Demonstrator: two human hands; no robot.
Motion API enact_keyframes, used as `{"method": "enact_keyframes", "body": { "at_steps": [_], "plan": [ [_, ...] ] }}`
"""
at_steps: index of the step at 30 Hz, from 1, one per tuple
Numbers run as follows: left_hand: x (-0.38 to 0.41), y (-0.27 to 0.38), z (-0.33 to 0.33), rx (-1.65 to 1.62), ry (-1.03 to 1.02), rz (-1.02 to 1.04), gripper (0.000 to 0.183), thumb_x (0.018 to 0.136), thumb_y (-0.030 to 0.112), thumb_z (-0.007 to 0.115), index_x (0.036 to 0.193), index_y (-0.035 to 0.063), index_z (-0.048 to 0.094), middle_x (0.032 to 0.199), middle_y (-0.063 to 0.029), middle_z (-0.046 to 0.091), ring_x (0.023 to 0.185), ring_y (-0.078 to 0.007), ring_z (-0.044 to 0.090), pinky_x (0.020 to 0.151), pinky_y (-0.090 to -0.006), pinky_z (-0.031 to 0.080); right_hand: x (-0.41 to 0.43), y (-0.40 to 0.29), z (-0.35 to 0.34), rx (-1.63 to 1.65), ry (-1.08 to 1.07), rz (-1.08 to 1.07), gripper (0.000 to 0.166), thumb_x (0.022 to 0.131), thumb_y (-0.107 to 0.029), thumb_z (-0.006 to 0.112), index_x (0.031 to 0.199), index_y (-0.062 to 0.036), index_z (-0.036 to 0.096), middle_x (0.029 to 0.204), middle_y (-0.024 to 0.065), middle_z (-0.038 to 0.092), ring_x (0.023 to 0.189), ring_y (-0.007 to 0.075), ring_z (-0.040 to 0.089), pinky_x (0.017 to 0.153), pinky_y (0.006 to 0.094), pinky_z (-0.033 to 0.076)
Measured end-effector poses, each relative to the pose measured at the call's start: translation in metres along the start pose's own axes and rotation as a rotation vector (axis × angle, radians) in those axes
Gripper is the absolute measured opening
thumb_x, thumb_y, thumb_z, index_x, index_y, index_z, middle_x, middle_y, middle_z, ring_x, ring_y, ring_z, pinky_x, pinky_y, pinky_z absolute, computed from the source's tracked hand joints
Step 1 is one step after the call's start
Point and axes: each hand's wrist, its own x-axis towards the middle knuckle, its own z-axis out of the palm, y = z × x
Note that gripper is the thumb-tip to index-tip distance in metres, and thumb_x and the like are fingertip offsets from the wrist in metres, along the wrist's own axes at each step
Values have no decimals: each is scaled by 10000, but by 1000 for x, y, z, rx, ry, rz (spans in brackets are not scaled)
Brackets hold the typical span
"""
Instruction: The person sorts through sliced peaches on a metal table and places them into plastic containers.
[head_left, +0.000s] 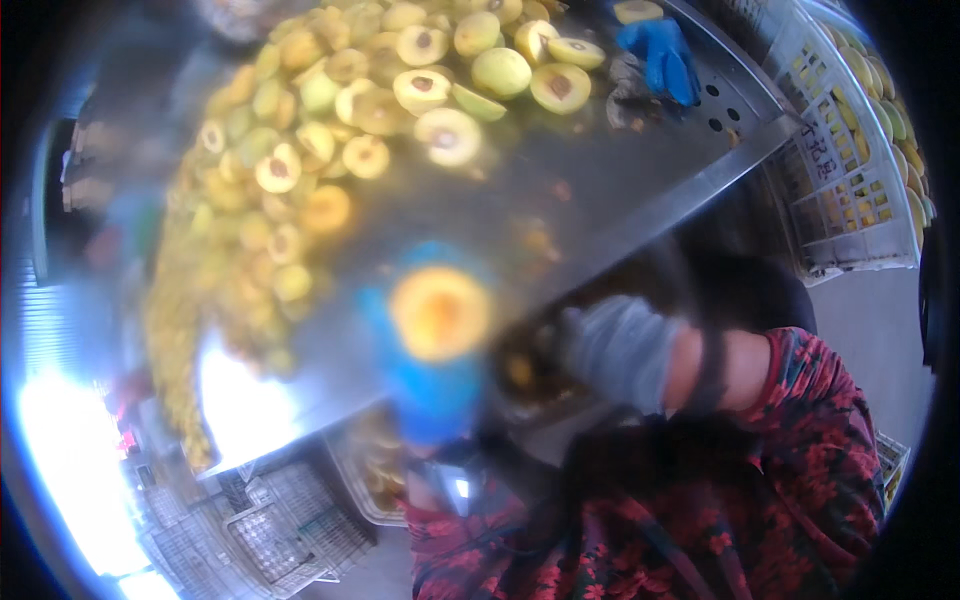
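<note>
My left hand (435, 390), in a blue glove, holds a halved yellow fruit (441, 313) with its cut face up. It is above the near edge of the metal table (480, 195). My right hand (619, 349) wears a grey-white knit glove and is just below the table edge, beside the left one. Its fingers are blurred, so whether they grip anything cannot be told. Under the hands, a dark container (536, 386) shows blurred yellow pieces. A large heap of halved yellow-green stone fruit (360, 97) covers the far and left parts of the table; several halves show brown centres.
A blue-and-grey work glove (660, 60) lies near the table's right corner, by drain holes (724, 112). White plastic crates (855, 180) with yellow-green fruit stand at right. Below left are a tub of fruit pieces (375, 480) and stacked crates (262, 532).
</note>
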Motion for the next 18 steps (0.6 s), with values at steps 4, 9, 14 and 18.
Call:
{"method": "enact_keyframes", "body": {
  "at_steps": [4,9,14,18],
  "plan": [
    [-8,-4,3,291,38,73,672,977,550,374,1231,-56,515,1144,-203,608,1036,-342,610,958,-504,481,2,2,3,-6,33,18,225,825,-183,611,1002,-47,590,805,159,639,712,319,665,592,404,526],
    [-15,-11,16,775,-9,183,644,989,513,376,1224,-74,500,1137,-219,599,1032,-339,614,954,-485,492,7,0,3,104,45,48,249,828,-183,598,1024,-32,578,837,165,630,732,324,662,609,415,523],
    [-14,-8,24,925,-165,302,457,972,315,537,1206,-74,486,1131,-199,596,1000,-291,631,901,-419,531,7,1,-2,127,35,60,273,830,-183,586,1046,-17,566,868,170,621,751,329,658,626,426,521],
    [-14,-2,25,1016,-179,394,397,912,180,620,1205,-53,487,1113,-178,599,979,-264,633,866,-394,540,5,0,-2,156,6,107,262,814,-184,602,1027,-34,578,902,166,625,748,333,662,630,426,528]
  ]
}}
